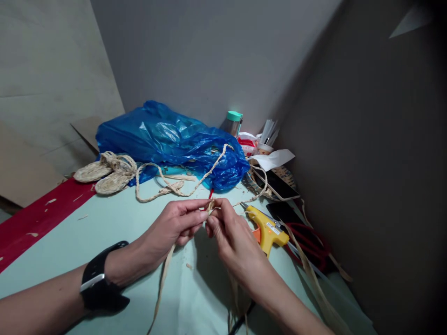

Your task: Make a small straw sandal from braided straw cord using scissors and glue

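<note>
Pale straw strands (210, 206) are pinched between the fingertips of both hands, which meet over the table's middle. My left hand (181, 218), a black watch on its wrist, is closed on the strands; a long flat straw strip (164, 274) trails below it. My right hand (232, 232) is closed around the other side, and its fingers partly hide the work. A thin braided straw cord (195, 188) loops across the table behind the hands. Close to my right hand lies a yellow glue gun (268, 228). A small red tip shows just above the fingertips.
A large blue plastic bag (164, 135) lies against the wall. Small woven straw slippers (111, 179) sit at the left near a red strip (49, 209). At the back stand a teal-lidded bottle (233, 122) and a cup of glue sticks (265, 148). Red-handled scissors (307, 244) lie right.
</note>
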Action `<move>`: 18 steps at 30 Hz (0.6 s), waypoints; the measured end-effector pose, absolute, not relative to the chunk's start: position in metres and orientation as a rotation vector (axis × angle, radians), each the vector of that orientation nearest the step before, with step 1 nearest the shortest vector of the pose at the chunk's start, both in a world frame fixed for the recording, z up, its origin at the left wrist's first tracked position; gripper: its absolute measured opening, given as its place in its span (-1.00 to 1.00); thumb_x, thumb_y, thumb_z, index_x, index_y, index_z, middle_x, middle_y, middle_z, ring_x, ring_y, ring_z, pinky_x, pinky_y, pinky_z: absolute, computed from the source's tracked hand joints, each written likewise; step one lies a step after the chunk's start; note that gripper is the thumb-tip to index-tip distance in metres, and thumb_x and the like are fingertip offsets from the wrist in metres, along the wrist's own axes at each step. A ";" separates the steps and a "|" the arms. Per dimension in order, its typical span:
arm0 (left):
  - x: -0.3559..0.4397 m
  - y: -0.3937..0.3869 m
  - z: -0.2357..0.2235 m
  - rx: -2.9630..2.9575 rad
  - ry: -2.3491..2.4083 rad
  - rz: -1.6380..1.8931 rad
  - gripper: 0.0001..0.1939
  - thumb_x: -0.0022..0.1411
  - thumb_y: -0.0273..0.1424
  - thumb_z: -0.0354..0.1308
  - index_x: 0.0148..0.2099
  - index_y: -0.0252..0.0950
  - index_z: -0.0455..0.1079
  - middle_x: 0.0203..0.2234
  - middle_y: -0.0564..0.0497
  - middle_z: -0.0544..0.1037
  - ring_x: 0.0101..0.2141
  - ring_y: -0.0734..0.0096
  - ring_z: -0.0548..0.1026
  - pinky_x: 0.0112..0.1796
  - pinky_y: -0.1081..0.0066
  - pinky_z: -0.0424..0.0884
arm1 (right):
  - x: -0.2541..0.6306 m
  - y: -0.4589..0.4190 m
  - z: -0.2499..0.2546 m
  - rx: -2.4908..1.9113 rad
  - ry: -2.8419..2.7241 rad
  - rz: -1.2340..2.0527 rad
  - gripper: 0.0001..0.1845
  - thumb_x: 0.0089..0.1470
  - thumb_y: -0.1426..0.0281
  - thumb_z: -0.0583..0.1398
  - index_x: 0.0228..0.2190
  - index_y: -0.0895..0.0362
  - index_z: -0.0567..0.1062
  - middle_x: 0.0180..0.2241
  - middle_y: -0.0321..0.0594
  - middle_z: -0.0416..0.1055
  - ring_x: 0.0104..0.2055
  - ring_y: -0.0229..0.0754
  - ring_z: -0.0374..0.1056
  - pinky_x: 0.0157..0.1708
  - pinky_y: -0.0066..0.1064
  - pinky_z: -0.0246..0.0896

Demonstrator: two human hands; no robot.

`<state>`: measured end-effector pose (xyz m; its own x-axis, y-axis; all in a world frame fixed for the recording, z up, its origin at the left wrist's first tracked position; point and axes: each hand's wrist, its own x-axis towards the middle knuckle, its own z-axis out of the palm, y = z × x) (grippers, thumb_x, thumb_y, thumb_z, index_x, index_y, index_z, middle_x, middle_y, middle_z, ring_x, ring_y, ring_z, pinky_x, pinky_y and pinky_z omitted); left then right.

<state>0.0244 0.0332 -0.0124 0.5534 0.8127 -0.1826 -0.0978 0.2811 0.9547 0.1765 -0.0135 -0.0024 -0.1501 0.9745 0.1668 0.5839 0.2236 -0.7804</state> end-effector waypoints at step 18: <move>0.027 0.044 -0.017 1.233 1.142 0.927 -0.90 0.05 -0.39 0.30 -0.41 -0.33 0.56 -0.58 0.07 0.55 -0.49 0.52 0.44 -0.41 0.56 0.34 | 0.165 -0.020 -0.020 -1.316 -2.083 -0.054 -0.77 0.17 0.59 0.03 -0.44 0.18 0.42 -0.56 -0.25 0.33 -0.52 -0.21 0.21 -0.51 -0.37 -0.02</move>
<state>0.0268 0.0444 -0.0172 0.2118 0.9668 -0.1432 0.0588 0.1336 0.9893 0.1654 -0.0204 -0.0204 -0.2719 0.7892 0.5507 0.8167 0.4919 -0.3017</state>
